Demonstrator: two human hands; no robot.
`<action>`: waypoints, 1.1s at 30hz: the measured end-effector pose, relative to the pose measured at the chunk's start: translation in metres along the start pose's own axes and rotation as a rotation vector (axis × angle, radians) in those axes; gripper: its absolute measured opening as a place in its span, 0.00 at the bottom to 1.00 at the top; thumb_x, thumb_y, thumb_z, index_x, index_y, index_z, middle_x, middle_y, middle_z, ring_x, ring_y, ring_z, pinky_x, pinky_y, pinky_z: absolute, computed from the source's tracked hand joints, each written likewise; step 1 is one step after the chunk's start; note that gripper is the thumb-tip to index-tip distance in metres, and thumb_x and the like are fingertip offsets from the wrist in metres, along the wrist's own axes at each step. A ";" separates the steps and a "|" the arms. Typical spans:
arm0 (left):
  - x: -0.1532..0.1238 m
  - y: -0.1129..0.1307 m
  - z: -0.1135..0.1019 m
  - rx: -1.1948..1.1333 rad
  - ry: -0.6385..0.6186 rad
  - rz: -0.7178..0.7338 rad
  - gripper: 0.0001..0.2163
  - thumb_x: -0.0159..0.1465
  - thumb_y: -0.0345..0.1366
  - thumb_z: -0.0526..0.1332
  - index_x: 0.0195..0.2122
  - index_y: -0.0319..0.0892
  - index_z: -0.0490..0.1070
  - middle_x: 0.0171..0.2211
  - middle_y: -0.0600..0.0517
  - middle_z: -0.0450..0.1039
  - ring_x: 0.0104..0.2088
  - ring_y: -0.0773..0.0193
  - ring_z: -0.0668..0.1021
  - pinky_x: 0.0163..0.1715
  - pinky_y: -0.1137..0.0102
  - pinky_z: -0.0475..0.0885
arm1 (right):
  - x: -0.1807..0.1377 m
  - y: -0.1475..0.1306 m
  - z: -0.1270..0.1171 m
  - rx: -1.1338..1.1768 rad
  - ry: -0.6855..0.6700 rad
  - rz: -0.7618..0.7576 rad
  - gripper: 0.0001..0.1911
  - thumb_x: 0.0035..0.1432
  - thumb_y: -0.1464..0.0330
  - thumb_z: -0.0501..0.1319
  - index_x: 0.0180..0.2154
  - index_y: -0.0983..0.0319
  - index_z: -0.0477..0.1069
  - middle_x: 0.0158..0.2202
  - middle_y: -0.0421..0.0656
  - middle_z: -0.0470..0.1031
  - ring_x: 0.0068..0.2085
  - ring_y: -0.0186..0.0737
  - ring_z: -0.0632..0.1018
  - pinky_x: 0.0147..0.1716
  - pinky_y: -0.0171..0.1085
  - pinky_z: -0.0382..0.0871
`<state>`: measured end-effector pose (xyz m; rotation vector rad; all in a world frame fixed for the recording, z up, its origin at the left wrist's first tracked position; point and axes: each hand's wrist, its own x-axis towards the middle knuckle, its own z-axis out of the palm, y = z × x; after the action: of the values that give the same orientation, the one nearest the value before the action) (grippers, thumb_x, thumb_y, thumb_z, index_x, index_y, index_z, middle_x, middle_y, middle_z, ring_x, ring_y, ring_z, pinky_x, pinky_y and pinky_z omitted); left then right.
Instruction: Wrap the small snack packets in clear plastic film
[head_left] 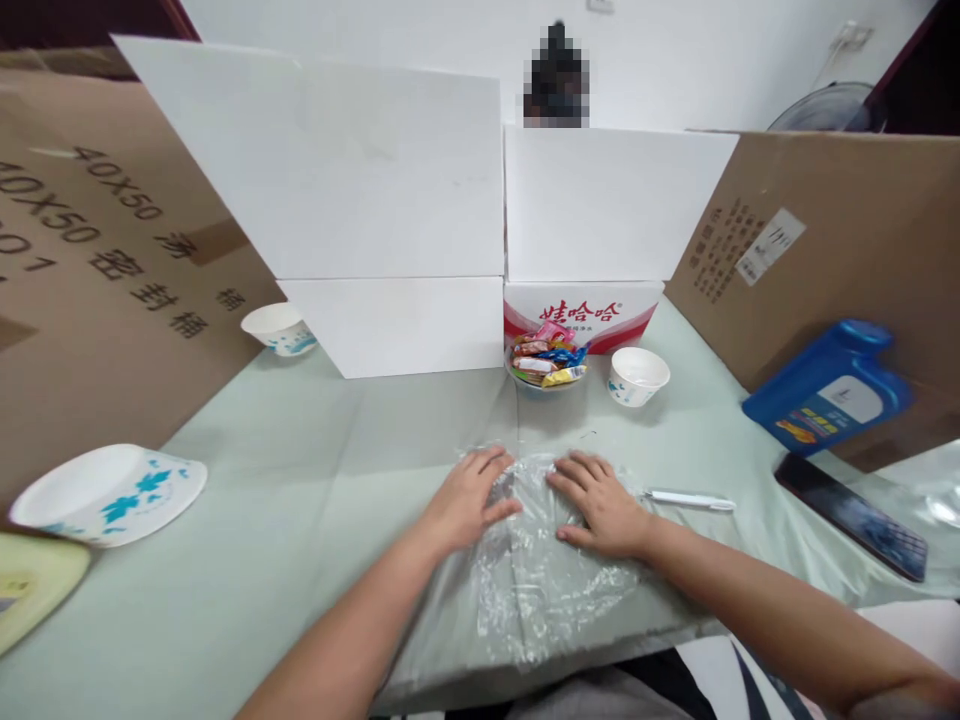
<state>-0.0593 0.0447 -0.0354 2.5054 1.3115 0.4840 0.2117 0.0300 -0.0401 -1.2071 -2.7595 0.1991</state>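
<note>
Left hand (pixel 474 497) and right hand (pixel 598 503), both unclenched and grasping nothing, rest on a clear, crinkled plastic sheet (pixel 525 590) at the worktop's (pixel 285 520) near edge. The thin film could bunch or slip if pressed unevenly. A rightward sweep might roll the slender white pen (pixel 690 499). Far: glossy wrapped sweets (pixel 546 357) heaped in a round bowl (pixel 546 386).

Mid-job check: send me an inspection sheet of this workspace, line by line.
Surface: pale green cloth, creased.
Job's things: crinkled clear plastic beneath both hands, at the near edge.
Clutter: pen, phone, blue bottle right; bowl of wrapped sweets ahead; white paper bowls either side.
Hands: left hand and right hand resting on the plastic, fingers spread.
Cables: thin cord, seemingly hanging from the wall fitting.
Surroundings: brown cartons left and right, white box ahead, a person behind it.
</note>
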 end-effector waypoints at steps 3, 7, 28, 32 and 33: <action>0.004 -0.004 0.000 0.133 0.057 -0.152 0.23 0.66 0.46 0.56 0.60 0.43 0.64 0.60 0.43 0.64 0.57 0.47 0.68 0.56 0.53 0.64 | 0.004 0.006 -0.002 -0.013 -0.124 0.177 0.59 0.44 0.34 0.56 0.68 0.62 0.49 0.70 0.57 0.43 0.67 0.74 0.40 0.60 0.67 0.37; 0.005 -0.004 0.001 0.301 -0.005 -0.293 0.25 0.65 0.46 0.59 0.61 0.44 0.63 0.64 0.45 0.60 0.59 0.42 0.64 0.54 0.50 0.64 | 0.014 0.012 -0.007 -0.002 -0.240 0.302 0.65 0.38 0.31 0.55 0.69 0.58 0.41 0.71 0.54 0.34 0.67 0.75 0.33 0.59 0.70 0.31; -0.025 0.058 -0.022 -0.169 -0.497 0.309 0.12 0.47 0.36 0.73 0.27 0.43 0.70 0.43 0.50 0.68 0.48 0.52 0.68 0.49 0.60 0.64 | -0.115 0.014 -0.034 0.271 -0.143 -0.050 0.25 0.59 0.55 0.62 0.55 0.57 0.70 0.63 0.50 0.63 0.67 0.53 0.57 0.62 0.56 0.56; -0.024 0.057 -0.034 -0.270 -0.520 0.280 0.07 0.52 0.22 0.61 0.24 0.42 0.68 0.43 0.51 0.70 0.48 0.56 0.69 0.48 0.64 0.65 | -0.125 0.009 -0.043 0.361 -0.018 -0.023 0.10 0.64 0.69 0.55 0.42 0.58 0.75 0.54 0.47 0.73 0.63 0.48 0.64 0.59 0.51 0.63; -0.023 0.055 -0.039 -0.349 -0.552 0.271 0.08 0.51 0.22 0.59 0.26 0.42 0.68 0.43 0.52 0.71 0.47 0.59 0.71 0.47 0.65 0.66 | -0.126 0.007 -0.047 0.411 -0.003 -0.003 0.09 0.64 0.69 0.55 0.41 0.58 0.74 0.52 0.47 0.75 0.61 0.47 0.68 0.57 0.49 0.66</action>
<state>-0.0469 -0.0015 0.0173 2.2874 0.6264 0.0470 0.3095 -0.0543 -0.0025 -1.0874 -2.5432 0.7251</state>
